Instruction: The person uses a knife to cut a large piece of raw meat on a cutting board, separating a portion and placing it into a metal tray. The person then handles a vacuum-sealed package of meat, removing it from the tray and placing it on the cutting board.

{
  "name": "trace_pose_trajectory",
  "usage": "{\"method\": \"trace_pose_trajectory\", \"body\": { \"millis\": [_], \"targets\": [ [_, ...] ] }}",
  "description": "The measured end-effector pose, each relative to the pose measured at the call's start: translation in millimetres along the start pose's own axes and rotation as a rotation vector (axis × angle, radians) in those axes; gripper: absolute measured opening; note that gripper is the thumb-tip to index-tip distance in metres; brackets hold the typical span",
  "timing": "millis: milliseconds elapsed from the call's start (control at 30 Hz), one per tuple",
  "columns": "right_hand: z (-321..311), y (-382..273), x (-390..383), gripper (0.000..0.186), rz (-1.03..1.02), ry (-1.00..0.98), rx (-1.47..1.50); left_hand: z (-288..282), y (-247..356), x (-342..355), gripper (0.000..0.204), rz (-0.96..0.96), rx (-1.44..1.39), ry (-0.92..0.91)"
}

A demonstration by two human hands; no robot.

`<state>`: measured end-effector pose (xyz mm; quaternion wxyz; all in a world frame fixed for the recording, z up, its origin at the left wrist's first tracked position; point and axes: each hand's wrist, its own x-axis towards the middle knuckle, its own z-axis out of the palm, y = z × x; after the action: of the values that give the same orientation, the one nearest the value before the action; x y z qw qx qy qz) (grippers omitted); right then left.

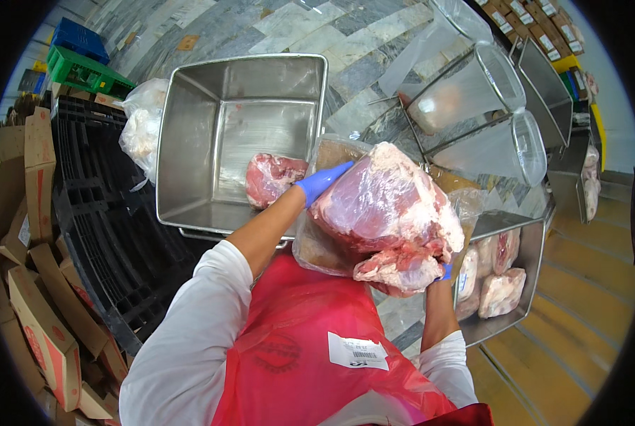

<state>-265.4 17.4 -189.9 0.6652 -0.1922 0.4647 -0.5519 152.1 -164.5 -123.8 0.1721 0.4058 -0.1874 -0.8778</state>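
A large raw piece of meat (388, 199), red with white fat, is between my two hands over a box lined with clear plastic (324, 245). My left hand (323, 183), in a blue glove, presses on its upper left side; the fingertips run out of sight behind it. My right hand (443, 272), also gloved in blue, grips its lower right end, and most of that hand is hidden by the meat. To the left, a smaller piece of meat (275, 179) lies in a deep steel tub (243, 74).
At right, a steel tub (534, 273) holds several wrapped meat pieces (502, 291). Clear plastic bags (466, 85) stand open on a metal frame beyond. On the left are a black pallet (112, 234), flattened cardboard boxes (41, 312) and a green crate (90, 74).
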Motion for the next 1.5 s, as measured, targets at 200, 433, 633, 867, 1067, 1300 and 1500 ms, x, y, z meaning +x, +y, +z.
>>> {"method": "trace_pose_trajectory", "body": {
  "millis": [200, 433, 633, 867, 1067, 1300, 1500],
  "targets": [
    [18, -3, 9, 0.056, 0.013, -0.159, -0.023, 6, -4, -56, 0.055, 0.035, -0.078, 0.121],
    [134, 3, 67, 0.063, -0.017, -0.532, -0.131, -52, -62, -175, 0.053, 0.304, -0.447, 0.262],
    [332, -81, 69, 0.078, 0.554, -0.396, -0.244, -65, -103, -277, 0.044, 0.616, -0.570, 0.409],
    [367, -130, 21, 0.068, 0.423, -0.740, -0.702, -156, -216, -307, 0.087, 0.290, -0.751, 0.997],
    [218, -144, 5, 0.054, 0.333, -0.588, -0.572, -120, -397, -330, 0.053, 0.028, -0.429, 1.195],
    [-16, -122, -44, 0.051, 0.294, -0.006, -0.687, -41, -484, -358, 0.060, -0.600, 0.441, 1.035],
    [-139, -76, -178, 0.049, 0.417, 0.391, -0.501, -74, -406, -321, 0.047, -0.324, 0.432, 1.105]
  ]
}}
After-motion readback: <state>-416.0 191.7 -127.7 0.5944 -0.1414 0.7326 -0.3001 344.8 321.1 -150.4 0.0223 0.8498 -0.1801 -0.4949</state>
